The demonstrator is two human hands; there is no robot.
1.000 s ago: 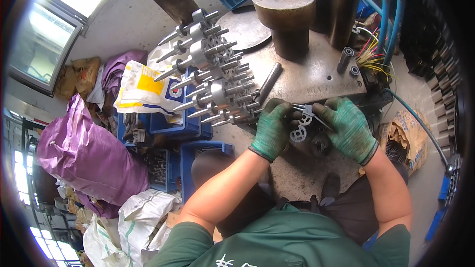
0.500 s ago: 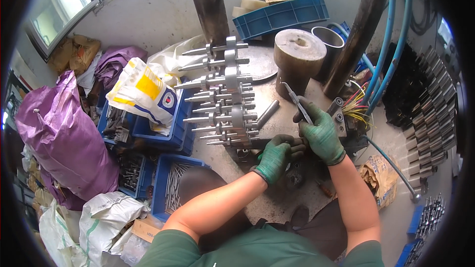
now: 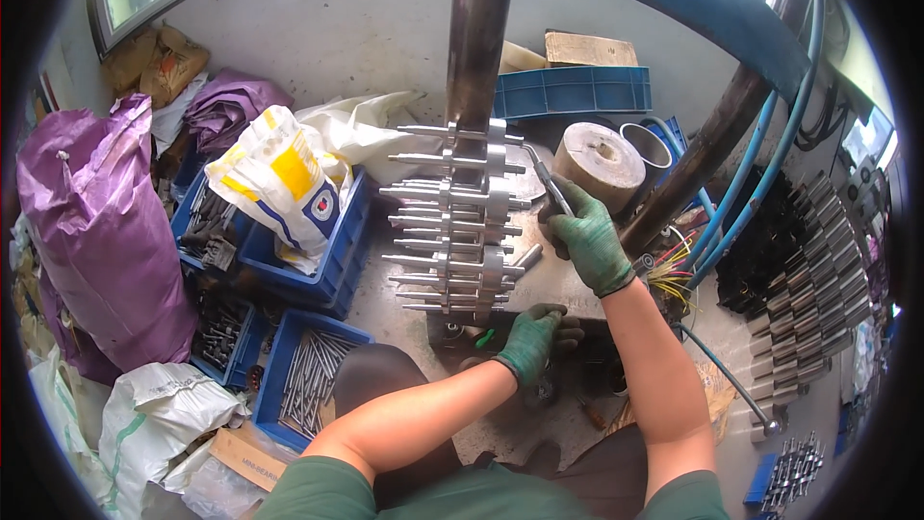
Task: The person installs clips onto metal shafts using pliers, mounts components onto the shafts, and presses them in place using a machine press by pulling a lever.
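Note:
Both my hands wear green gloves with dark fingers. My right hand (image 3: 592,241) is raised over the metal worktable, gripping slim bent-tip tweezers (image 3: 551,183); their hooked end points up and left, close to the stacked parts. Those metal shafts with round collars (image 3: 452,221) stand stacked in rows along the table's left side. At the table's front edge, my left hand (image 3: 536,342) is loosely open, fingers pointing right and slightly curled, with nothing visible in it. A small green object (image 3: 486,338) lies left of it. Behind the stack's right side, a metal bar (image 3: 528,258) is partly visible.
A thick round metal block (image 3: 602,166) and an upright pipe (image 3: 647,149) stand behind. Blue bins (image 3: 265,366) hold metal pins at left, near a purple sack (image 3: 101,241). Blue hoses (image 3: 746,183), coloured wires (image 3: 674,279) and stacked metal cylinders (image 3: 818,279) are at right.
My view has shifted and tilted up. My right hand has carried the tweezers up and left, towards the stacked shafts. The left hand stays by the table's front edge.

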